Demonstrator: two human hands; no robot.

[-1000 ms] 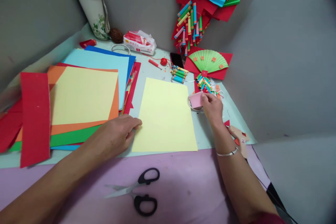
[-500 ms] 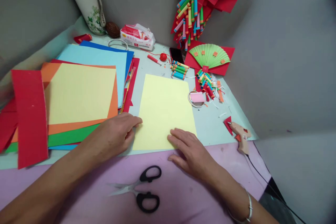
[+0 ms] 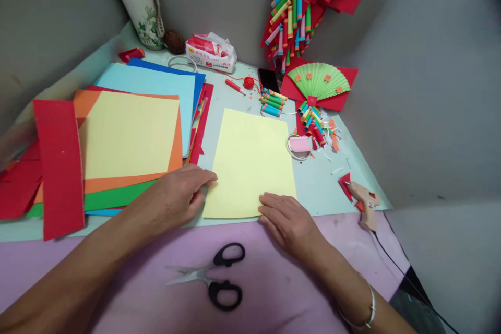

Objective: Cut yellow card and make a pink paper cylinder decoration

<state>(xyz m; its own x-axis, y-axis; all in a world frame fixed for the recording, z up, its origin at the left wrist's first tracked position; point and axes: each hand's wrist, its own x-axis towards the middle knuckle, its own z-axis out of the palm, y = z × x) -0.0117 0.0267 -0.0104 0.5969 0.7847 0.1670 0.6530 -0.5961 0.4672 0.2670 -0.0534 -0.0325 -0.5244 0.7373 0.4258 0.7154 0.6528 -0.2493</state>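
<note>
A yellow sheet of paper (image 3: 252,162) lies on the pale green table cover in front of me. My left hand (image 3: 183,193) is closed at its left edge, index fingertip on the paper and the other fingers curled under. Over the lower right edge rests my right hand (image 3: 287,222), its fingers stretched out on the sheet and the thumb drawn in near the edge. Below the sheet, scissors (image 3: 213,276) with black handles lie with their blades parted. At left is a stack of coloured paper (image 3: 133,135), with a red strip (image 3: 58,167) on its left side.
A glue gun (image 3: 366,203) with a cord lies at right. Behind the sheet are small paper rolls (image 3: 272,103), a phone (image 3: 268,80), tape ring (image 3: 298,147) and a green paper fan (image 3: 319,81). A white cup (image 3: 136,5) and tissue pack (image 3: 211,52) stand by the wall.
My right thumb has drawn in toward the fingers at the sheet's lower edge. My left hand stays at the left edge. The whole view has shifted slightly.
</note>
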